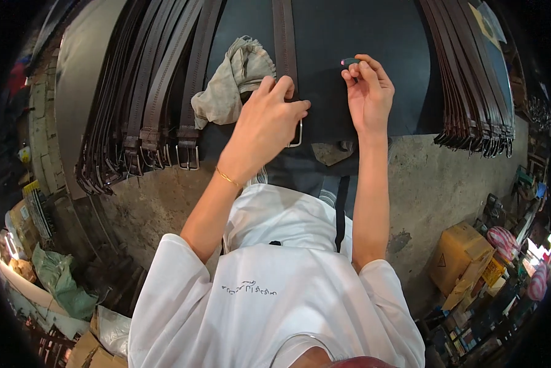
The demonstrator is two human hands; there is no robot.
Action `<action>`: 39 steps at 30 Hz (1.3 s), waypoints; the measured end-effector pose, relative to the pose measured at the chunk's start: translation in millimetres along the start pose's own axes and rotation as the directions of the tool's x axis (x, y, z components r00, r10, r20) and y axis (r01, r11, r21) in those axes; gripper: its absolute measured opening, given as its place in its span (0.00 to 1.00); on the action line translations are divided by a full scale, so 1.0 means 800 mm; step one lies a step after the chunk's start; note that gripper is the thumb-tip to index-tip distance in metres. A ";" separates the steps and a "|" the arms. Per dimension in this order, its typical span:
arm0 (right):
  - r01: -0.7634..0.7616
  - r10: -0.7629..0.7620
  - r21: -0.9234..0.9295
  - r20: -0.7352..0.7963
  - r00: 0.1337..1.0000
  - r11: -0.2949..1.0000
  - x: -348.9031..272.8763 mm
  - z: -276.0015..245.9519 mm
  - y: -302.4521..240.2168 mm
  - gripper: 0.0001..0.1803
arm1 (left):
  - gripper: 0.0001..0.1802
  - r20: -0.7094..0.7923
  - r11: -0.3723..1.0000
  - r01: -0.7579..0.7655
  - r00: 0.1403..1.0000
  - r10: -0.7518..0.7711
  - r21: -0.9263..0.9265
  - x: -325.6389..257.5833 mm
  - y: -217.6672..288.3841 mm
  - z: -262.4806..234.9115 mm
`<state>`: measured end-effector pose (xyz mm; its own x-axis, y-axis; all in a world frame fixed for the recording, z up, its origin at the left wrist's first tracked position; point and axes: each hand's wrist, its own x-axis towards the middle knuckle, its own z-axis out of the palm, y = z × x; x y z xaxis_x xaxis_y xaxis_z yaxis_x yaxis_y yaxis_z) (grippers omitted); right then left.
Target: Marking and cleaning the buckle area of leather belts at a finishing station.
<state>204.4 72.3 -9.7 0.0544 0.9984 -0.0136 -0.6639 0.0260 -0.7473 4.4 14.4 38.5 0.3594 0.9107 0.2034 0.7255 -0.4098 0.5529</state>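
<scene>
left fingers (281, 92) press flat on the belt (284, 37) at centre; right hand (368, 92) pinches a small tool (349, 61). belt looks limp, best held near the buckle (297, 136).

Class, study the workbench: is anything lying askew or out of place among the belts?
Only the crumpled rag breaks the order, bunched between the belt row and the single belt under the left hand. Otherwise nothing stands out.

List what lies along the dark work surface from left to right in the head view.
Row of dark belts with buckles → crumpled grey-green rag → left hand pressing on a single brown belt → right hand pinching a small dark object → second stack of belts.
</scene>
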 end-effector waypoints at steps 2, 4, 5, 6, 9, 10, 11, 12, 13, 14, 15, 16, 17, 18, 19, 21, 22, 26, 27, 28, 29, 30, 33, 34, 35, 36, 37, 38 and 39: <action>0.000 -0.001 0.020 0.002 1.000 1.000 0.000 -0.001 -0.002 0.09 | 0.10 0.073 0.999 -0.014 0.997 0.017 -0.039 0.007 -0.014 -0.006; -0.002 0.002 0.041 0.005 1.000 0.999 0.000 -0.001 -0.002 0.09 | 0.11 0.147 0.995 -0.048 0.987 0.060 -0.088 0.014 -0.019 -0.010; -0.002 0.001 0.036 0.005 1.000 0.999 -0.001 -0.002 -0.001 0.09 | 0.11 0.147 0.995 -0.054 0.987 0.065 -0.083 0.017 -0.019 -0.011; -0.002 0.001 0.031 0.007 1.000 1.000 0.000 -0.001 -0.002 0.09 | 0.09 0.143 0.992 -0.091 0.984 0.104 -0.092 0.019 -0.019 -0.011; -0.007 0.006 0.041 0.006 1.000 0.999 0.000 -0.001 -0.001 0.09 | 0.06 0.062 0.978 -0.190 0.979 0.196 -0.084 0.012 -0.018 -0.003; -0.002 0.002 0.046 0.006 1.000 0.999 0.000 -0.002 -0.001 0.09 | 0.06 -0.016 0.967 -0.247 0.969 0.246 -0.068 0.007 -0.018 0.001; -0.005 0.005 0.045 0.010 1.000 0.999 0.000 -0.002 -0.001 0.09 | 0.06 -0.014 0.966 -0.249 0.968 0.249 -0.064 0.000 -0.017 0.005; -0.009 0.008 0.045 0.012 1.000 0.999 -0.001 -0.002 0.000 0.09 | 0.07 -0.101 0.973 -0.226 0.970 0.221 -0.037 -0.008 -0.013 0.005; -0.009 0.008 0.050 0.011 1.000 0.999 0.000 -0.002 0.000 0.09 | 0.08 -0.190 0.980 -0.199 0.963 0.193 -0.014 -0.017 -0.011 0.007; -0.007 0.006 0.049 0.018 1.000 0.999 0.001 -0.002 0.000 0.09 | 0.08 -0.217 0.986 -0.164 0.962 0.166 0.026 -0.026 -0.011 0.010; -0.005 0.004 0.046 0.026 1.000 0.999 0.002 -0.002 0.000 0.09 | 0.08 -0.216 0.986 -0.162 0.962 0.164 0.029 -0.034 -0.010 0.013; -0.009 0.008 0.049 0.027 1.000 0.999 0.002 -0.003 0.000 0.09 | 0.08 -0.222 0.994 -0.112 0.968 0.114 0.022 -0.042 -0.009 0.016; -0.006 0.005 0.046 0.034 0.999 0.999 0.003 -0.004 0.000 0.09 | 0.07 -0.229 0.998 -0.060 0.972 0.061 0.013 -0.049 -0.009 0.019; -0.001 -0.001 0.042 0.043 0.999 0.999 0.003 -0.003 -0.001 0.09 | 0.08 -0.283 0.999 -0.051 0.958 0.048 -0.002 -0.054 -0.008 0.024; -0.003 0.001 0.041 0.047 0.999 0.999 0.002 -0.003 -0.001 0.09 | 0.08 -0.286 0.999 -0.048 0.957 0.045 -0.002 -0.059 -0.007 0.030; 0.017 -0.012 -0.123 0.048 0.999 0.992 0.000 0.003 0.001 0.07 | 0.08 -0.381 0.997 0.004 0.924 -0.033 -0.077 -0.068 -0.006 0.039; 0.010 -0.003 -0.123 0.053 0.999 0.992 -0.003 0.007 0.003 0.07 | 0.09 -0.436 0.995 0.022 0.897 -0.064 -0.102 -0.069 -0.006 0.044; 0.146 -0.047 -0.545 0.192 0.980 0.825 -0.027 0.034 0.001 0.05 | 0.11 -0.511 0.989 0.004 0.856 -0.081 -0.151 -0.071 -0.009 0.052; 0.158 -0.022 -0.623 0.219 0.975 0.766 -0.037 0.040 0.001 0.05 | 0.11 -0.512 0.988 0.016 0.854 -0.095 -0.156 -0.072 -0.009 0.053; 0.182 -0.023 -0.596 0.264 0.964 0.782 -0.044 0.044 0.006 0.05 | 0.11 -0.519 0.990 0.000 0.852 -0.075 -0.143 -0.073 -0.010 0.054; 0.225 -0.048 -0.596 0.297 0.954 0.771 -0.049 0.051 0.012 0.06 | 0.11 -0.524 0.991 -0.015 0.850 -0.056 -0.130 -0.074 -0.011 0.055; 0.244 -0.032 -0.653 0.318 0.947 0.717 -0.051 0.049 0.015 0.06 | 0.11 -0.539 0.992 -0.027 0.841 -0.044 -0.124 -0.074 -0.013 0.055; 0.265 -0.012 -0.725 0.333 0.943 0.635 -0.055 0.054 0.012 0.07 | 0.13 -0.566 0.988 -0.061 0.824 -0.030 -0.141 -0.072 -0.014 0.056; 0.274 -0.022 -0.743 0.330 0.944 0.611 -0.056 0.057 0.010 0.07 | 0.13 -0.564 0.987 -0.055 0.825 -0.040 -0.149 -0.073 -0.015 0.057; 0.267 -0.013 -0.747 0.327 0.945 0.608 -0.057 0.058 0.010 0.07 | 0.13 -0.570 0.986 -0.063 0.821 -0.038 -0.157 -0.073 -0.015 0.058; 0.293 -0.005 -0.782 0.347 0.938 0.550 -0.058 0.058 0.010 0.08 | 0.13 -0.576 0.984 -0.072 0.817 -0.035 -0.162 -0.074 -0.016 0.059; 0.318 0.005 -0.812 0.367 0.930 0.489 -0.058 0.058 0.011 0.08 | 0.13 -0.575 0.984 -0.067 0.817 -0.041 -0.166 -0.073 -0.016 0.060; 0.315 0.010 -0.814 0.366 0.930 0.488 -0.057 0.057 0.011 0.08 | 0.14 -0.577 0.983 -0.067 0.816 -0.043 -0.169 -0.072 -0.016 0.059; 0.331 -0.008 -0.808 0.375 0.927 0.487 -0.057 0.057 0.012 0.09 | 0.14 -0.577 0.983 -0.068 0.815 -0.045 -0.173 -0.072 -0.016 0.059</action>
<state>161.8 29.0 14.2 -0.2238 0.9440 0.2422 0.2973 0.3028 -0.9055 2.1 -35.2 -18.4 -0.0787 0.7906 0.6073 0.5866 -0.4558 0.6695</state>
